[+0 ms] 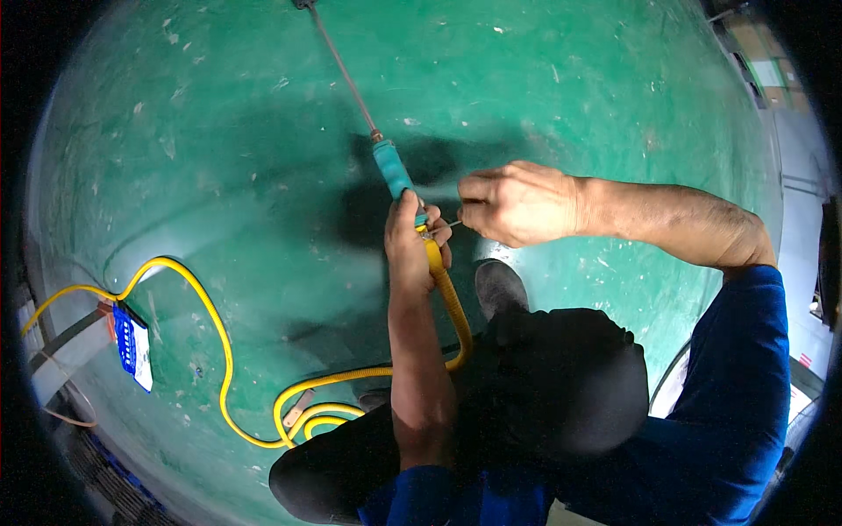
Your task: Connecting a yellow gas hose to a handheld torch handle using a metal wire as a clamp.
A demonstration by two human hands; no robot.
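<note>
Above a green painted floor (pixel 254 202) with pale scuffs, a person's two bare hands meet near the centre of the view at the lower end of a teal cylindrical handle (pixel 392 168). The left hand (pixel 410 237) is wrapped around this end, where a ribbed yellow flexible hose (pixel 449 294) joins the handle. The right hand (pixel 517 206) is closed in a fist on a thin metal shaft (pixel 452 224), which points leftward to the joint beside the left fingers; whatever else the fist encloses is hidden. From the handle's upper end, a brass-coloured fitting (pixel 376 136) leads into a slender copper-toned metal tube (pixel 346 74), slanting up and left to a small dark end piece (pixel 303 3) at the picture's top edge. The hose drops beside the left forearm, loops on the floor at lower left, and runs on toward the left rim. Near that rim, a blue-and-white printed packet (pixel 132 346) lies just beside the hose. A dark grey shoe (pixel 501 289) shows below the right hand, and a blue sleeve (pixel 745 351) covers the right upper arm.
</note>
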